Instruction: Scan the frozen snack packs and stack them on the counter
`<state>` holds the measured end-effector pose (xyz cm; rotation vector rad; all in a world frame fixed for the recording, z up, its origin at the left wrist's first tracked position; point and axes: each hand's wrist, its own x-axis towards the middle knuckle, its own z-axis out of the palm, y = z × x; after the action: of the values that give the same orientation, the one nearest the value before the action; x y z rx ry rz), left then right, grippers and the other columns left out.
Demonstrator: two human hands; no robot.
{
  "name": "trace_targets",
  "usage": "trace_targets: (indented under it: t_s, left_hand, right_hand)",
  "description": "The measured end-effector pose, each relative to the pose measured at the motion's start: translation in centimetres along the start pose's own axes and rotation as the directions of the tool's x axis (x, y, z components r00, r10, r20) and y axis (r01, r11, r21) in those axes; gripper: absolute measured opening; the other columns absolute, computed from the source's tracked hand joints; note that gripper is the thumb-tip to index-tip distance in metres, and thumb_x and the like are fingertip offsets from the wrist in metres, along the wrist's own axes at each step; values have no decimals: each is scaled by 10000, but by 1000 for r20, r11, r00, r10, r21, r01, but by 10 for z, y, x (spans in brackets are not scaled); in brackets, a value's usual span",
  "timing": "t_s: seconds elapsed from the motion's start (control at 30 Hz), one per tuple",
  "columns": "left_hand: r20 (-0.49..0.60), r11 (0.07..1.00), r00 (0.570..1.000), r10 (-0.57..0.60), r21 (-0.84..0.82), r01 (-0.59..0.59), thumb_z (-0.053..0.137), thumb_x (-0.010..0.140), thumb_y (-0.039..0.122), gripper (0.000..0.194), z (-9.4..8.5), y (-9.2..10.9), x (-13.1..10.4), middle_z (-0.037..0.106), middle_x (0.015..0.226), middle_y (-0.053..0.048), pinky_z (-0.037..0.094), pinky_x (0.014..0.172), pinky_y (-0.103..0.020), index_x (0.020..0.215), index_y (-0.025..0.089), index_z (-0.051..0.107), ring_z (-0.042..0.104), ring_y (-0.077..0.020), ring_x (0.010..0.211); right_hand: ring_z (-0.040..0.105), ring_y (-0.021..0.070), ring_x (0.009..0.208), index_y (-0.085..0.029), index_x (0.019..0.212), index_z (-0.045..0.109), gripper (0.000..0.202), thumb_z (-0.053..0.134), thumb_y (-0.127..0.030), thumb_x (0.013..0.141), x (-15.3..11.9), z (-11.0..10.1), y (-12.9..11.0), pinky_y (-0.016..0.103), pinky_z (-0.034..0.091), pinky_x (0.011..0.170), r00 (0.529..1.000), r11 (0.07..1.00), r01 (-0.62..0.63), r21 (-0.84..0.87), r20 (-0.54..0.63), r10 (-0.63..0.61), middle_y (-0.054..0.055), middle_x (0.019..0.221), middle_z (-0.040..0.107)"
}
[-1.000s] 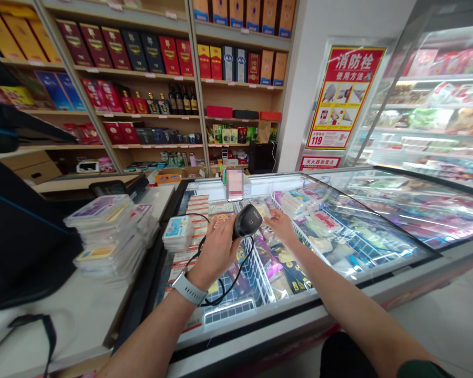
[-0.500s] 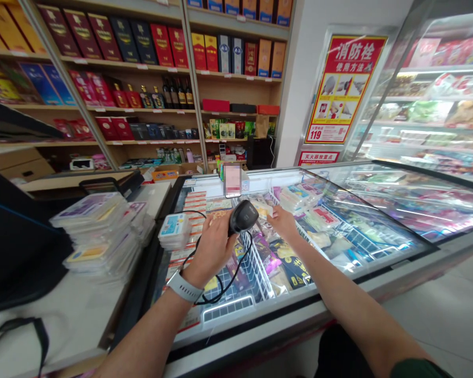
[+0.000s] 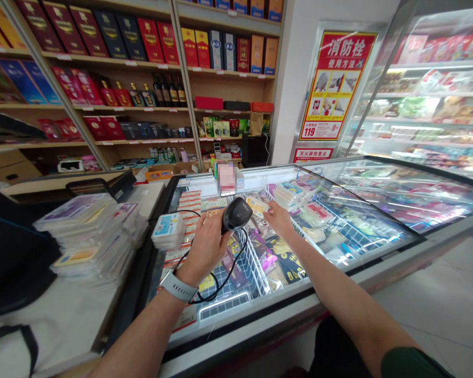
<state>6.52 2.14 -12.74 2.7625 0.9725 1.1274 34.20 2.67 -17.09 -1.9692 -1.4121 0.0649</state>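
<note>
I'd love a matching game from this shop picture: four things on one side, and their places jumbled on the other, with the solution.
Things
1. black plastic handheld scanner
2. pale grey watch strap
3. tall stack of clear plastic boxes
4. red-and-yellow rectangular poster

Places
A. on the white wall
B. in the left hand
C. on the pale counter at the left
D. around the left wrist

Pairs: 1-B, 2-D, 3-C, 4-A

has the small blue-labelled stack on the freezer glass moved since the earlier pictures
No. The blue-labelled stack has the same place beside the freezer's black left edge; only the camera view has shifted.
</note>
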Motion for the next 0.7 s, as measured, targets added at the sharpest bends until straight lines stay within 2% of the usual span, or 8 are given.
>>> trace_targets:
  t_s: [0.17, 0.7]
  left_hand:
    - [1, 1000, 1000, -9, -22, 9, 483, 970, 253, 456, -2, 1, 1, 631, 1350, -176, 337, 1146, -562, 1407, 140, 417, 587, -308, 1260]
    - [-20, 999, 1000, 14, -37, -15, 491, 952, 238, 487, -2, 2, 1, 637, 1337, -177, 349, 1143, -566, 1422, 144, 403, 592, -312, 1256]
  right_hand:
    - [692, 200, 784, -225, 1034, 633, 207, 584, -268, 838, 4, 6, 5, 284, 478, 725, 995, 993, 23, 112, -101, -12, 2, 821, 727]
    - [673, 177, 702, -221, 1052, 589, 293, 567, -421, 839, 9, 13, 9, 303, 549, 695, 992, 896, 69, 438, -128, -14, -8, 783, 684]
